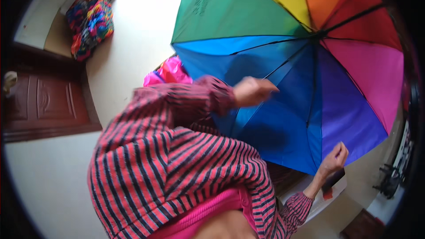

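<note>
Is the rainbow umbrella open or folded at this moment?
Open. The rainbow umbrella has its coloured panels spread wide, with dark ribs fanning out from the centre. The left hand and right hand are at the canopy.

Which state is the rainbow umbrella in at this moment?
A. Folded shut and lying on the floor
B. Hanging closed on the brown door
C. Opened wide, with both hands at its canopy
C: the umbrella is spread open, left hand and right hand against its panels.
</note>
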`<state>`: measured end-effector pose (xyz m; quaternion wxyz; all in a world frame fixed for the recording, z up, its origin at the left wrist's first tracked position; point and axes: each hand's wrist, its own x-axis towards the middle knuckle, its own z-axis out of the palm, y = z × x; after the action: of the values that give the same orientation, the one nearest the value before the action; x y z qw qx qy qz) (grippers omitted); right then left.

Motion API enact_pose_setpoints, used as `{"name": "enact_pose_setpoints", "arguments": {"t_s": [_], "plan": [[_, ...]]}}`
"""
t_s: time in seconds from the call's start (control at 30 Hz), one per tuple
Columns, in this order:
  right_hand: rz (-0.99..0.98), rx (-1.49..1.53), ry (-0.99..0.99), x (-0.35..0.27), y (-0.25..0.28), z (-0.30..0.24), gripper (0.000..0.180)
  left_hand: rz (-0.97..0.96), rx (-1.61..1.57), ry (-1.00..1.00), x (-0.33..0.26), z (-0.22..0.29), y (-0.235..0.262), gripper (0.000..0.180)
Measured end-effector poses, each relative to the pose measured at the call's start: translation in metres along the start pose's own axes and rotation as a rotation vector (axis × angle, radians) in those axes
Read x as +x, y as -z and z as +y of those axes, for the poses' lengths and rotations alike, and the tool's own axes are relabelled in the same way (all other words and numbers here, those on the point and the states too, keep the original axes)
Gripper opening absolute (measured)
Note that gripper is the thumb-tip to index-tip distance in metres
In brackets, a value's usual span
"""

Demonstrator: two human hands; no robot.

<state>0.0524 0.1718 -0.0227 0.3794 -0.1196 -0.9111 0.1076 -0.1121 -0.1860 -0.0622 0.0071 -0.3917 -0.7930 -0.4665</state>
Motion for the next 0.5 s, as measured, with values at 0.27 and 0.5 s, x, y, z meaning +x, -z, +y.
{"name": "enact_pose_setpoints", "arguments": {"t_s": [0.27,0.5], "plan": [[-0.759,0.521,0.671,0.031,-0.134,-0.189,0.01,0.793,0.725,0.381,-0.078,-0.054,0.19,0.023],[-0.648,0.623,0.658,0.014,-0.258,-0.377,0.014,0.703,-0.449,1.098,-0.095,-0.071,0.205,0.021]]}}
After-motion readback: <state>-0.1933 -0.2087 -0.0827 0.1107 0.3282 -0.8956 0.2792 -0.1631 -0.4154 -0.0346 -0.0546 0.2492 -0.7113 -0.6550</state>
